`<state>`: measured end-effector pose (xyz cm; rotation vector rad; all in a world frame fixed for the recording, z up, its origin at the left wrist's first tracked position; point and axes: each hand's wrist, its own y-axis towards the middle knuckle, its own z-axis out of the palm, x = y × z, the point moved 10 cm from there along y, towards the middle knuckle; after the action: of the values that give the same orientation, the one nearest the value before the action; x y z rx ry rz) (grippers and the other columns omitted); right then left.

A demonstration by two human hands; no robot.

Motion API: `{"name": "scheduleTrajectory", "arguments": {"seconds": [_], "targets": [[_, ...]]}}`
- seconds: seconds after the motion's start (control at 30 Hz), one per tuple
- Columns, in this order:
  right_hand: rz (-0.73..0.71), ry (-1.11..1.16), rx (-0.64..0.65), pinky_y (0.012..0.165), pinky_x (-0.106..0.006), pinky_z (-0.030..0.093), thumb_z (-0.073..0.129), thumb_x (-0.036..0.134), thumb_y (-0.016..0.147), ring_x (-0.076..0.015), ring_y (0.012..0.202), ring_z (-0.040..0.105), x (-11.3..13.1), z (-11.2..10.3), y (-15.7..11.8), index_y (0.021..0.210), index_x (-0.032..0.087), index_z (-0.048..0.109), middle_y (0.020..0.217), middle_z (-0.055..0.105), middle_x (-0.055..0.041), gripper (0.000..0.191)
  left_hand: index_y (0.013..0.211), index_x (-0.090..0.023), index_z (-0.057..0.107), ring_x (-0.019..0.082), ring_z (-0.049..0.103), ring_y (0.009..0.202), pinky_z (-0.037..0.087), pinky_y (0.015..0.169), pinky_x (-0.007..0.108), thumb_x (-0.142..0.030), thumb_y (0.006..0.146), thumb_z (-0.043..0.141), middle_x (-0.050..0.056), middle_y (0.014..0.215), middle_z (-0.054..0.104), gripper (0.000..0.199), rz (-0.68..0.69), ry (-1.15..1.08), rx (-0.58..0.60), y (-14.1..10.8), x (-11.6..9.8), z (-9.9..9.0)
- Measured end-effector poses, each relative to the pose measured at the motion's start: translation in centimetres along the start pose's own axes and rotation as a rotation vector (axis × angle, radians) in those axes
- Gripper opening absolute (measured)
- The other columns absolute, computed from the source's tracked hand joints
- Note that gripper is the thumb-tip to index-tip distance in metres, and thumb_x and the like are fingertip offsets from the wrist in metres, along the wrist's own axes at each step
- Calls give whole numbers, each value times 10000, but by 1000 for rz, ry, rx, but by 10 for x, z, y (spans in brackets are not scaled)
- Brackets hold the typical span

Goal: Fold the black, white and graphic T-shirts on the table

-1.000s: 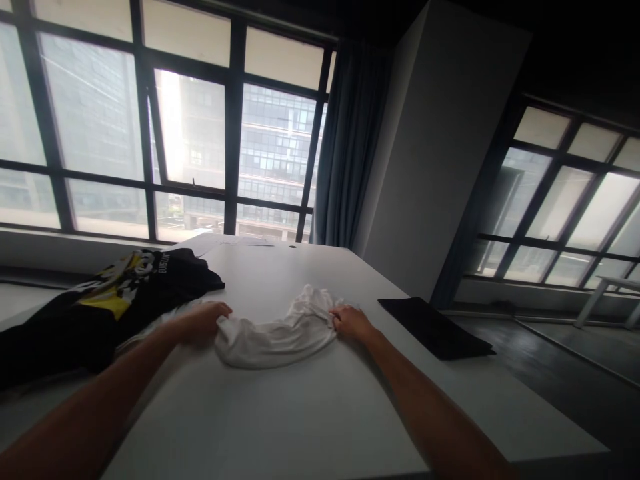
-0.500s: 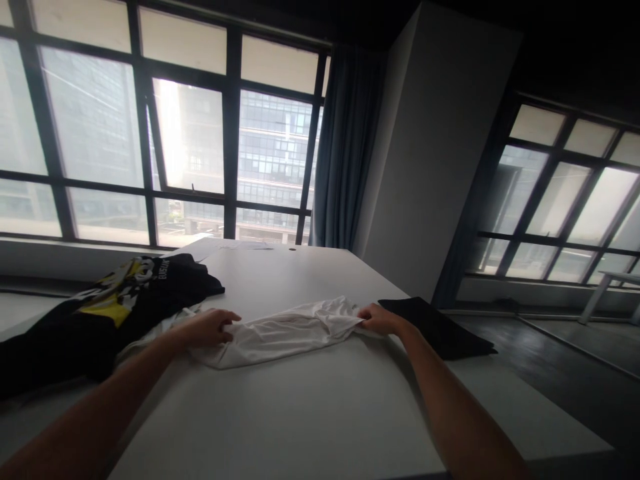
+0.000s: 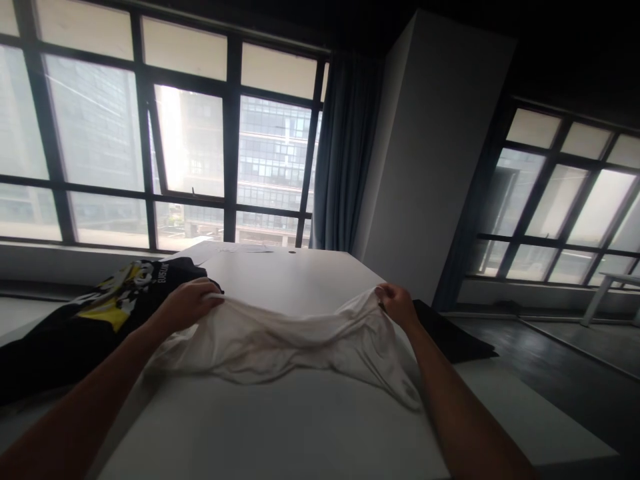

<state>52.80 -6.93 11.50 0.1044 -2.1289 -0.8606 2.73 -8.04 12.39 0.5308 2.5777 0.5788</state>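
Observation:
A thin white garment (image 3: 295, 340), perhaps a shirt, hangs stretched between my two hands over the white table (image 3: 280, 427). My left hand (image 3: 193, 303) is closed on its upper left corner. On the other side, my right hand (image 3: 397, 303) pinches the upper right corner. The cloth sags in the middle in loose folds, and its lower edge hangs near the tabletop. Beside my left forearm lies a black garment (image 3: 145, 287) with a yellow and white print, partly hidden by that arm.
Black folded cloth (image 3: 450, 333) lies at the table's right side, behind my right forearm. Papers (image 3: 245, 248) rest at the far end of the table. Beyond it are windows (image 3: 187, 140), a blue curtain (image 3: 345, 153) and a wide pillar (image 3: 430, 153).
Both hands have risen and moved apart, lifting the white garment. It was bunched low on the table and now hangs spread wide between them.

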Motion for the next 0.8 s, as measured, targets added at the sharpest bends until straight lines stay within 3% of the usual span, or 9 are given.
{"name": "scheduleTrajectory", "arguments": {"seconds": [0.07, 0.1, 0.17, 0.27, 0.37, 0.43, 0.57, 0.7, 0.8], "targets": [[10, 47, -131, 650, -306, 468, 544, 556, 769, -190, 685, 586, -4, -11, 2, 830, 186, 616, 712, 648, -44, 382, 778, -208, 671, 234, 588, 947, 472, 899, 323, -604, 789, 494, 73, 963, 679, 434, 26, -49, -111, 0, -3, -13], [29, 88, -146, 625, -299, 463, 543, 564, 771, -183, 660, 581, -7, -11, 2, 834, 190, 605, 694, 636, -37, 384, 771, -209, 666, 238, 582, 964, 473, 901, 319, -637, 771, 515, 71, 983, 677, 454, 49, -106, -71, -1, -5, -10], [87, 187, -89, 545, -276, 425, 565, 589, 754, -157, 569, 541, -11, -2, 1, 787, 201, 577, 612, 584, -5, 389, 739, -198, 662, 237, 596, 908, 501, 834, 312, -710, 726, 548, 64, 924, 680, 524, 62, -235, 169, -7, -7, 10], [143, 344, 129, 436, -243, 314, 617, 591, 740, -105, 438, 419, -5, 22, -6, 683, 216, 506, 499, 478, 48, 395, 684, -177, 664, 222, 610, 724, 519, 690, 319, -827, 650, 543, 52, 720, 659, 662, -93, -344, 596, -32, 1, 48], [153, 522, 268, 384, -227, 212, 652, 579, 740, -73, 379, 306, 8, 34, -13, 655, 228, 445, 446, 391, 81, 416, 817, -171, 712, 231, 645, 680, 533, 675, 346, -866, 627, 523, 72, 753, 702, 744, -202, -449, 834, -50, 5, 69], [171, 619, 270, 374, -223, 176, 661, 588, 732, -64, 364, 251, 12, 34, -13, 659, 236, 417, 428, 346, 96, 435, 991, -181, 714, 234, 669, 684, 542, 683, 355, -829, 655, 533, 85, 853, 732, 752, -186, -430, 791, -44, 9, 72], [213, 684, 284, 377, -225, 198, 690, 584, 692, -64, 363, 265, 15, 33, -16, 670, 238, 407, 437, 381, 89, 447, 1080, -201, 708, 253, 675, 845, 532, 774, 340, -658, 603, 660, 94, 1027, 726, 663, -126, -64, 441, -16, 33, 67], [229, 620, 465, 396, -246, 283, 641, 608, 693, -94, 359, 342, 13, 32, -28, 671, 235, 452, 412, 408, 67, 418, 851, -191, 736, 261, 665, 777, 521, 647, 318, -478, 542, 696, 82, 929, 730, 425, -233, 105, 605, -30, 56, 84], [229, 543, 586, 428, -279, 369, 595, 624, 712, -135, 373, 428, 7, 28, -31, 715, 228, 525, 408, 449, 40, 402, 754, -209, 726, 241, 645, 722, 493, 608, 286, -413, 518, 722, 18, 761, 707, 312, -186, 11, 748, -40, 51, 76]]}}
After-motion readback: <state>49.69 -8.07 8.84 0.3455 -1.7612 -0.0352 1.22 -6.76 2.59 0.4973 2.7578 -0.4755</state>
